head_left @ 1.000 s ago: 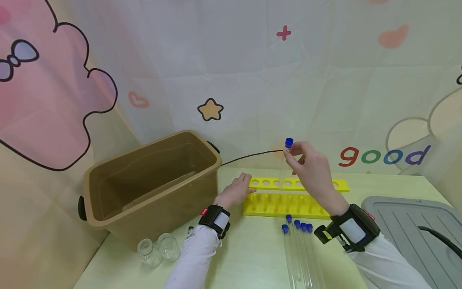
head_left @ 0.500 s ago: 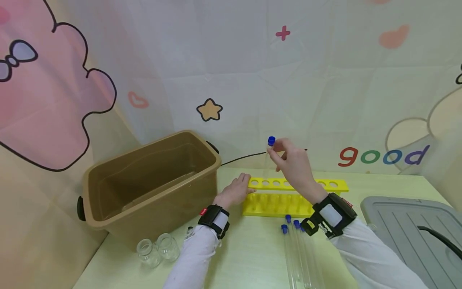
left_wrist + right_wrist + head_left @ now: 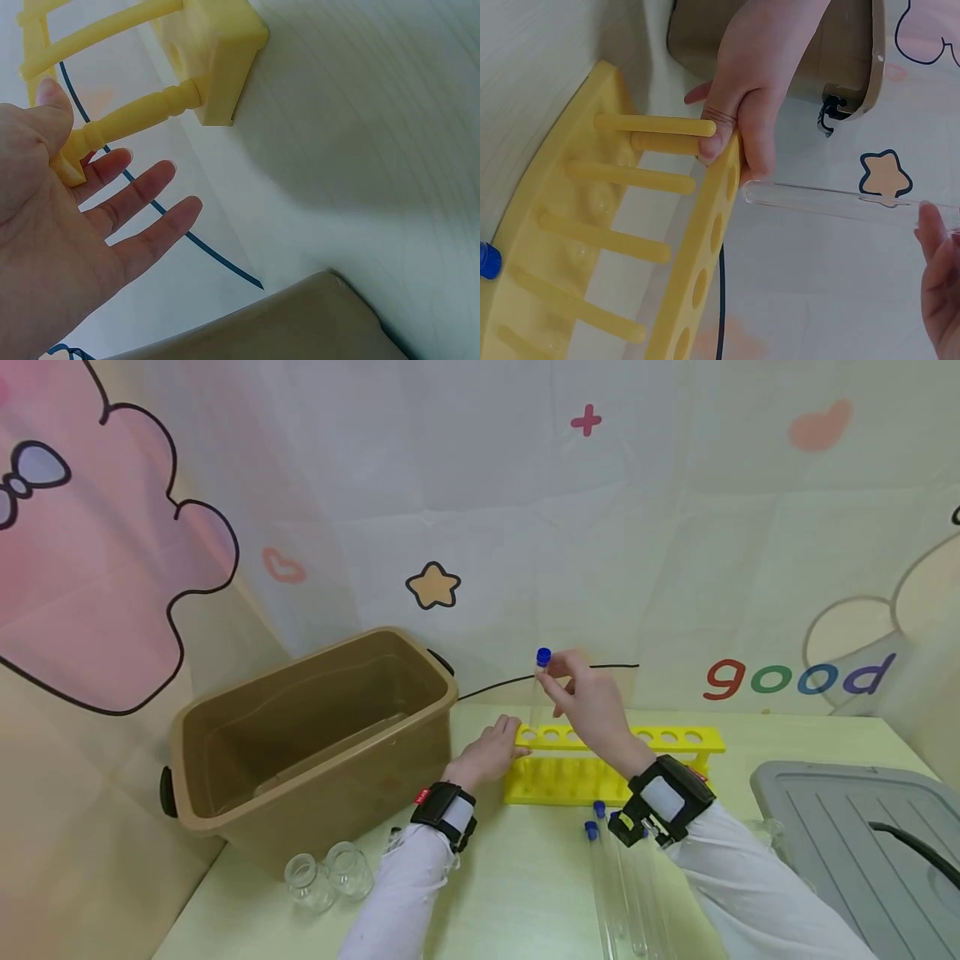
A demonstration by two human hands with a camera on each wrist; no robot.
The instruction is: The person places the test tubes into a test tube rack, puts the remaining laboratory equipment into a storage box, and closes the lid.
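A clear test tube with a blue cap is pinched near its top by the fingers of my right hand. It hangs nearly upright over the left end of the yellow test tube rack. In the right wrist view its rounded bottom lies close to the end hole of the top rail; I see it outside the hole. My left hand grips the rack's left end between thumb and index finger, and the left wrist view shows its other fingers extended. Several blue-capped test tubes lie on the table before the rack.
A brown plastic bin stands at the left, close to my left hand. Two small glass jars sit in front of it. At the right lies a grey ridged lid. A printed cloth hangs behind the table.
My right hand has carried the capped test tube leftward along the rack to its left end. The left hand has kept its grip on the rack.
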